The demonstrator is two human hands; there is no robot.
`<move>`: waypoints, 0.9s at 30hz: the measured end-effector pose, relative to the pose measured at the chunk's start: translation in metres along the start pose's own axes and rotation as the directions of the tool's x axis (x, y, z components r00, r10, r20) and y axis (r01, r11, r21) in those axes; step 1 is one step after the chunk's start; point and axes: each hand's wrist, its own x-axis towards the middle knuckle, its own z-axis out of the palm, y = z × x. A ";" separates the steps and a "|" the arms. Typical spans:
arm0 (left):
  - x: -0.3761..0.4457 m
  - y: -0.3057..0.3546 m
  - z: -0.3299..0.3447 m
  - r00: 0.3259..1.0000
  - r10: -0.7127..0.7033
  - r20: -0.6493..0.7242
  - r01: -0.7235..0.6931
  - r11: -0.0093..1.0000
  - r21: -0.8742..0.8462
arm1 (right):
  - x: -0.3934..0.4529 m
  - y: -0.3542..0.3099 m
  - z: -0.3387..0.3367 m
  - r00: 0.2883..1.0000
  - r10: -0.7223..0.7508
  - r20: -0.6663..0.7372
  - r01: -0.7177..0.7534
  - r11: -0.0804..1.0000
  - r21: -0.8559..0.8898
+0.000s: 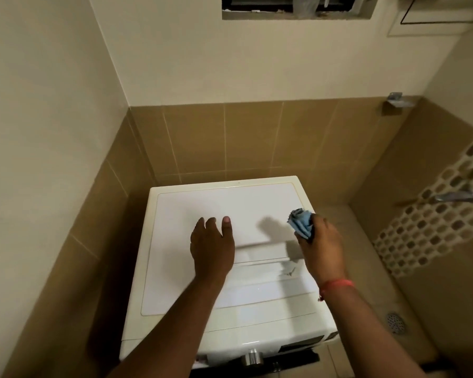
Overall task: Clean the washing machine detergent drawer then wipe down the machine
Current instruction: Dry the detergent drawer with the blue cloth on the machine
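The left hand (212, 248) lies over the white top panel of the washing machine (172, 257), fingers straight and relaxed, holding nothing; whether the palm presses the lid or hovers just above it I cannot tell. Right of it, the right hand (322, 242) is above the machine's right edge, fingers curled round a bunched blue cloth (301, 222) that sticks out past the knuckles and seems clear of the surface. A red thread bracelet (337, 283) circles that wrist. At the bottom edge the front panel shows a silver dial (253, 357) and a dark display (301, 345). The detergent drawer cannot be made out, so whether it has been cleaned is not shown. Judging by cloth in hand over the lid, this is the wipe-down stage, with the top about to be wiped and the front and sides probably left; faint smears and a small dark mark (288, 273) remain near the right forearm
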 end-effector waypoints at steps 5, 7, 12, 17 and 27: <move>0.000 -0.001 0.002 1.000 -0.001 -0.004 0.001 0.999 -0.040 | -0.014 -0.018 0.039 0.979 -0.162 0.121 0.198 0.887 -0.418; 0.001 -0.004 0.004 1.000 0.006 -0.005 -0.006 0.999 -0.046 | -0.023 -0.037 0.054 0.959 -0.229 0.168 0.273 0.908 -0.319; 0.006 -0.010 0.010 1.000 0.010 -0.011 -0.009 1.000 0.014 | -0.051 -0.061 0.059 0.845 -0.465 0.265 0.506 0.856 -0.111; 0.000 -0.003 0.004 0.999 0.019 -0.034 -0.016 0.995 0.095 | -0.031 0.001 0.023 0.891 -0.376 0.254 0.416 0.901 -0.123; -0.006 0.005 -0.006 0.999 -0.047 0.006 0.047 0.999 0.022 | -0.042 -0.056 0.048 0.767 -0.511 0.387 0.525 0.847 0.078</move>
